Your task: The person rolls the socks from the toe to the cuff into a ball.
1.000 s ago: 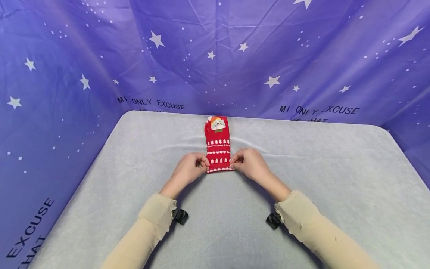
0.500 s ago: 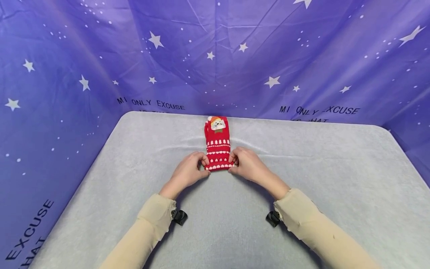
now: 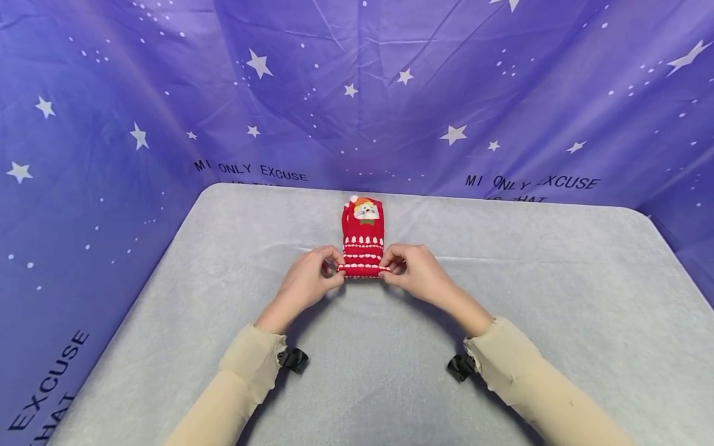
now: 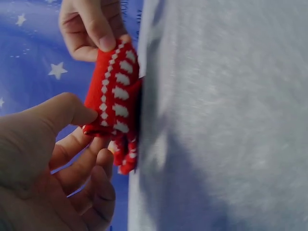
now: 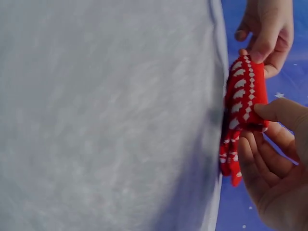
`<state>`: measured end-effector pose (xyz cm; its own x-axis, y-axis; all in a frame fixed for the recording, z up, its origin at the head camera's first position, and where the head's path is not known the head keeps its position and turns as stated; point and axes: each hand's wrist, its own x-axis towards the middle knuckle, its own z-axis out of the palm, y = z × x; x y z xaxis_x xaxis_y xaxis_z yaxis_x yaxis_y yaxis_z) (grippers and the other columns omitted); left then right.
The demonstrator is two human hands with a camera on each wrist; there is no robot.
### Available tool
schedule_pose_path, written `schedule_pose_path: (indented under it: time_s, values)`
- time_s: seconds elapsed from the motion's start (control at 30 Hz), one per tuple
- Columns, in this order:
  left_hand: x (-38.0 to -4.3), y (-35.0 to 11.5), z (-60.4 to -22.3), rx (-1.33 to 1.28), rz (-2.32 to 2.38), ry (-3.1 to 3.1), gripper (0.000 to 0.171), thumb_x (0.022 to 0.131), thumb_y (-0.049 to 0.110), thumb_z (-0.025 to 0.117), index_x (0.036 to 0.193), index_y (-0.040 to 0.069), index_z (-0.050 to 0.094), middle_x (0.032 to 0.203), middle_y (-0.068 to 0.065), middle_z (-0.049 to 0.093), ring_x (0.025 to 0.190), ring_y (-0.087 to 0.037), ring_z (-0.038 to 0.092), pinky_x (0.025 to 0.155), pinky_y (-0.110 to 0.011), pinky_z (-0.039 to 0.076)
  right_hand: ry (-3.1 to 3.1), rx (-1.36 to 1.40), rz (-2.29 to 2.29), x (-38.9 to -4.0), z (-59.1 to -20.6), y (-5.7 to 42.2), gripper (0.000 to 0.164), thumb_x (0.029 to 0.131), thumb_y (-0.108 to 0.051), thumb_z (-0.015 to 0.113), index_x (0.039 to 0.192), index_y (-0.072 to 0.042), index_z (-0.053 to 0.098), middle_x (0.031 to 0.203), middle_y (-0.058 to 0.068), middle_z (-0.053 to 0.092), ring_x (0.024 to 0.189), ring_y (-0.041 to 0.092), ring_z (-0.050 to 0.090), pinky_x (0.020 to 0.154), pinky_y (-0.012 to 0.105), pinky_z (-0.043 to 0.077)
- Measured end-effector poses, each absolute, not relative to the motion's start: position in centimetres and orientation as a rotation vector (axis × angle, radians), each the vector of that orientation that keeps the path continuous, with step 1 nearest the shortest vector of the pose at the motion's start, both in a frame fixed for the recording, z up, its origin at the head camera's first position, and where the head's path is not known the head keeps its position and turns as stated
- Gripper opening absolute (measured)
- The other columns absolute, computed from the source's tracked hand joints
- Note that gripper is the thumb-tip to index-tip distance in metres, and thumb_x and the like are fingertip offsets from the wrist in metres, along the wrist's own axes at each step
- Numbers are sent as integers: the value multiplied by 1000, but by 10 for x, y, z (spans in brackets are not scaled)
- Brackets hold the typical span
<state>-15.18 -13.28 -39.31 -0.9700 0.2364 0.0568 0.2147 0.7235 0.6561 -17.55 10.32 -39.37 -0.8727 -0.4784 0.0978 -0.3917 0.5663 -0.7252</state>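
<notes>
On the left, one purple backdrop (image 3: 184, 74) reads "MI ONLY EXCUSE" beyond the surface's (image 3: 558, 297) far edge. The left hand (image 3: 305, 277) pinches one red knitted item (image 3: 364, 233) near that edge's middle; the right hand (image 3: 417, 272) pinches its opposite side. "MI ONLY" repeats farther right.

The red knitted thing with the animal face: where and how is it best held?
Probably by both ends of its folded near edge, one hand from each side: the fold makes a thick, slightly wider band, while the rest lies fairly flat on the grey table. The left hand and right hand pinch those ends.
</notes>
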Motion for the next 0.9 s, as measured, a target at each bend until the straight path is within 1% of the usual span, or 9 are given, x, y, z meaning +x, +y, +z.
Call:
schedule_pose_path:
  time_s: [0.2, 0.3, 0.47, 0.6, 0.73, 0.83, 0.9]
  values:
    - [-147, -139, -389, 352, 1226, 2751, 11, 82, 6, 68, 93, 10, 67, 82, -2, 67, 73, -11, 57, 68, -23, 47, 2485, -577, -1348, -169, -391, 107, 7, 84, -2, 72, 90, -1, 68, 85, 10, 70, 77, 14, 63, 70, 21, 56]
    - [-149, -138, -393, 308, 1223, 2719, 10, 83, 7, 66, 93, 9, 70, 81, -3, 67, 71, -10, 55, 66, -21, 46, 2466, -487, -1335, -169, -394, 106, 7, 86, -4, 71, 92, -1, 68, 85, 10, 69, 76, 13, 62, 68, 21, 54]
    - [-155, -135, -402, 197, 1190, 2691, 9, 84, 10, 67, 91, 8, 72, 80, -2, 68, 68, -9, 54, 64, -21, 45, 2484, -394, -1299, -173, -401, 104, 8, 86, -5, 72, 90, -2, 66, 78, 7, 66, 67, 11, 56, 59, 21, 47]
    - [-159, -133, -401, 132, 1151, 2682, 7, 85, 14, 70, 91, 9, 72, 79, -2, 68, 65, -10, 54, 63, -23, 46, 2526, -386, -1260, -176, -401, 103, 7, 85, -5, 73, 87, -3, 67, 75, 6, 66, 63, 10, 55, 55, 22, 45]
    - [-161, -129, -399, 149, 1113, 2718, 6, 85, 12, 72, 89, 11, 68, 83, -2, 67, 71, -13, 57, 70, -25, 46, 2585, -399, -1210, -177, -400, 102, 6, 83, -5, 75, 86, -5, 69, 76, 5, 67, 65, 11, 56, 60, 23, 47]
    - [-161, -127, -399, 194, 1108, 2761, 9, 84, 7, 73, 85, 13, 65, 87, -2, 65, 78, -13, 57, 75, -27, 46, 2656, -436, -1171, -175, -399, 100, 8, 82, -6, 77, 84, -9, 70, 80, 4, 68, 70, 12, 58, 67, 25, 49]
    - [-160, -126, -399, 208, 1109, 2783, 11, 84, 6, 74, 83, 13, 66, 89, -2, 65, 79, -14, 58, 76, -28, 47, 2695, -462, -1147, -174, -399, 99, 9, 81, -7, 78, 84, -11, 70, 81, 3, 68, 72, 13, 59, 69, 26, 49]
